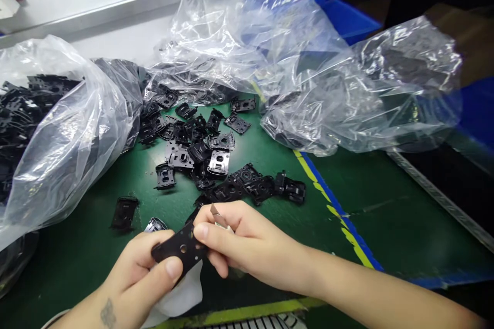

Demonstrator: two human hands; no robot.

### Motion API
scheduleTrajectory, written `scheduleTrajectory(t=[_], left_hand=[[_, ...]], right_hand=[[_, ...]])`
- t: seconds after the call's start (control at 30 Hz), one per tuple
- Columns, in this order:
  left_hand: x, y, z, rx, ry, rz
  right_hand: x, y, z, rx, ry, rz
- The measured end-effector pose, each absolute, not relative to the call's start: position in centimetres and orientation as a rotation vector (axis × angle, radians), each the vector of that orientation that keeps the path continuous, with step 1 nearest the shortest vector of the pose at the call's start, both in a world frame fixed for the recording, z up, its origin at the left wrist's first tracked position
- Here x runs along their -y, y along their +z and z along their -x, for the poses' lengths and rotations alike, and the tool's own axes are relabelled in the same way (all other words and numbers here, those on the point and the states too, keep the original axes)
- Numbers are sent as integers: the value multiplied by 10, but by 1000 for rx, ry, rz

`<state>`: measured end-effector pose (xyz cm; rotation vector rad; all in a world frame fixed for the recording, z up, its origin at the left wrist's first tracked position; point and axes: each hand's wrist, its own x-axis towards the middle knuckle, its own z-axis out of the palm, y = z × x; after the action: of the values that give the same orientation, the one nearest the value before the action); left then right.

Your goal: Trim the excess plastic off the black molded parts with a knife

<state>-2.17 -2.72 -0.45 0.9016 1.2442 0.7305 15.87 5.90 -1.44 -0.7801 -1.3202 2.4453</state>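
A flat black plastic part (180,248) with small holes is held between both hands near the table's front edge. My left hand (148,272) pinches its left end, thumb on top. At its right end, the thumb and fingers of my right hand (231,239) press on the part. A small pointed metal blade (218,216) sticks up from between the fingers of the same hand; its handle is mostly hidden. Just beyond the hands lies a loose pile of black parts (200,151). Something white (183,293) lies under the held part.
Clear plastic bags stand at the left (81,123) and back (301,77); the left one holds many black parts. Blue bins (347,18) are at the back right. Blue and yellow tape (339,216) crosses the green table (278,239). A metal-edged conveyor (443,195) runs at the right.
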Motion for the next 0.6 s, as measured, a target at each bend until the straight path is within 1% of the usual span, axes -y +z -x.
scheduleTrajectory(t=[0.17, 0.37, 0.6], left_hand=[[26, -6, 26, -1135, 767, -630], [27, -4, 23, -1147, 765, -550], [28, -5, 24, -1114, 720, -602]], right_hand=[[-65, -13, -159, 1243, 2522, 748], [-68, -10, -163, 1337, 2321, 903], [-66, -5, -163, 1336, 2530, 948]])
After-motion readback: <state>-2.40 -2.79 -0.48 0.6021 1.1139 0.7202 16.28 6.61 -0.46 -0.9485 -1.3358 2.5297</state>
